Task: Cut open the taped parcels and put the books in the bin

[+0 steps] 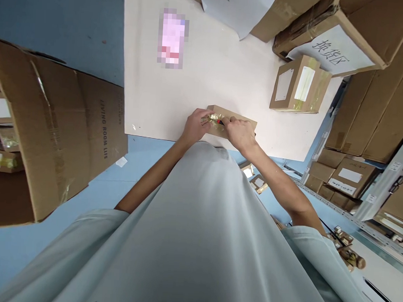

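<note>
A small brown cardboard box (229,113) with shiny clear tape lies near the front edge of the white table (192,74). My left hand (194,126) grips the box's left end, its bent fingers at the tape. My right hand (240,131) rests over the right part of the box. Closed in that hand is a red and black utility knife (219,121), pointing left toward the tape by my left fingertips. My right hand covers most of the knife.
A taped carton (285,90) with white labels stands at the table's right, before a large open box (332,45) bearing a handwritten sheet. A blurred pink item (172,39) lies at the back left. Left of the table stands a big open carton (77,135); shelves with boxes line the right.
</note>
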Demonstrator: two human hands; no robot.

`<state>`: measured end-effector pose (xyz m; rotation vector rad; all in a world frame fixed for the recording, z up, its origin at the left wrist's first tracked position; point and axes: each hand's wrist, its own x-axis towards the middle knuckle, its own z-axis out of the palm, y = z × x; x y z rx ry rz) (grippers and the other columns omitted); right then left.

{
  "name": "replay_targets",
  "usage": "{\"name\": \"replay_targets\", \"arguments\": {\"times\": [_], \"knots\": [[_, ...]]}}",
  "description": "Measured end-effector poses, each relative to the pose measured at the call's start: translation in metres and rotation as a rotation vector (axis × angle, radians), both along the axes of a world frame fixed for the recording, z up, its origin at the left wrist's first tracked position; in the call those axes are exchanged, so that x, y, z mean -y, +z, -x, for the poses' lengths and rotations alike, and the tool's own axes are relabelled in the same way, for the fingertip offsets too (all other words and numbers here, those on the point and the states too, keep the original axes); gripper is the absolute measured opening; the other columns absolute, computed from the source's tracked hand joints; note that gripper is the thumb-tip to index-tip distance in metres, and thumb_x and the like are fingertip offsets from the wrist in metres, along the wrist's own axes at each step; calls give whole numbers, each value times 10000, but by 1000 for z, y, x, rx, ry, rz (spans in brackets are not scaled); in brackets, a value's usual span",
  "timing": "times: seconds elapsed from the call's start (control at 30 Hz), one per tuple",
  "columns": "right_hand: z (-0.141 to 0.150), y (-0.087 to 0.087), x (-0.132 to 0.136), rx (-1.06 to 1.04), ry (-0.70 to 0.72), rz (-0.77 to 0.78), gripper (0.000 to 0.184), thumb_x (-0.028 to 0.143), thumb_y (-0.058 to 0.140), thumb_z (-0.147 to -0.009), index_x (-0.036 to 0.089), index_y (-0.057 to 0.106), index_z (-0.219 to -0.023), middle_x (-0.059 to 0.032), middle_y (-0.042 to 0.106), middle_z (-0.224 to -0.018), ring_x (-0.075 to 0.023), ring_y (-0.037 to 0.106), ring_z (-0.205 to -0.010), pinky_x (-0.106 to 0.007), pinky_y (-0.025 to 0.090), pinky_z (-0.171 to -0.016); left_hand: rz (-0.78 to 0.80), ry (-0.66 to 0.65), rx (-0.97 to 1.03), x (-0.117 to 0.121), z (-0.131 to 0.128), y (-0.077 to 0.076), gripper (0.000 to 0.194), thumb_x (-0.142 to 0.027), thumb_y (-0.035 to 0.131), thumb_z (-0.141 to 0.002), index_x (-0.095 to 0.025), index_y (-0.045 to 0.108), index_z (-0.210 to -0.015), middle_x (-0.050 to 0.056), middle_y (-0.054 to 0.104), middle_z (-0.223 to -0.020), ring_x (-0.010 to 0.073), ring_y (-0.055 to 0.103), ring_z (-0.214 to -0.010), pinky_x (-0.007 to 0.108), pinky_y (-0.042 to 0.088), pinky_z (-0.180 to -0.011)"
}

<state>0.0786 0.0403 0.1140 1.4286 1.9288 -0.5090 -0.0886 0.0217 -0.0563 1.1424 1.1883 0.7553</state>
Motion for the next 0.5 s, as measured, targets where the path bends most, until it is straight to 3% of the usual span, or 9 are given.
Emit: {"name": "replay_targets", "arguments": {"times": [0.17, 0.3, 0.4, 0.5], "knots": [[6, 3, -1, -24, -15, 18, 458, 17, 393, -1116, 116, 669, -1469, -228, 794, -1281, -317, 795, -1175, -351, 549, -881, 7, 35, -13, 3, -1, 0, 424, -211, 784, -891, -249, 822, -1312, 106, 730, -1389, 280, 747, -1267, 446, 666, -1124], [1, -5, 3, -63, -41, -25, 384, 45, 461, -1110, 103, 738, -1370, -235, 822, -1203, -333, 807, -1127, -356, 564, -871, -2, 59, -42, 4, -2, 0, 428, -256, 804, -892, -242, 811, -1319, 117, 732, -1400, 285, 757, -1274, 462, 669, -1120], [-22, -11, 10, -42, -66, -26, 338, 41, 501, -1083, 85, 787, -1257, -254, 833, -1157, -357, 815, -1087, -380, 579, -850, 10, 71, -73, 3, -2, 2, 449, -239, 793, -880, -221, 808, -1328, 129, 730, -1419, 299, 753, -1296, 489, 664, -1132], [-63, -10, 24, 7, -73, 1, 359, 20, 488, -1073, 77, 759, -1303, -265, 816, -1206, -354, 814, -1094, -383, 568, -846, 23, 86, -105, 3, -3, 5, 454, -251, 793, -883, -204, 808, -1334, 136, 739, -1431, 320, 750, -1313, 520, 657, -1147]]}}
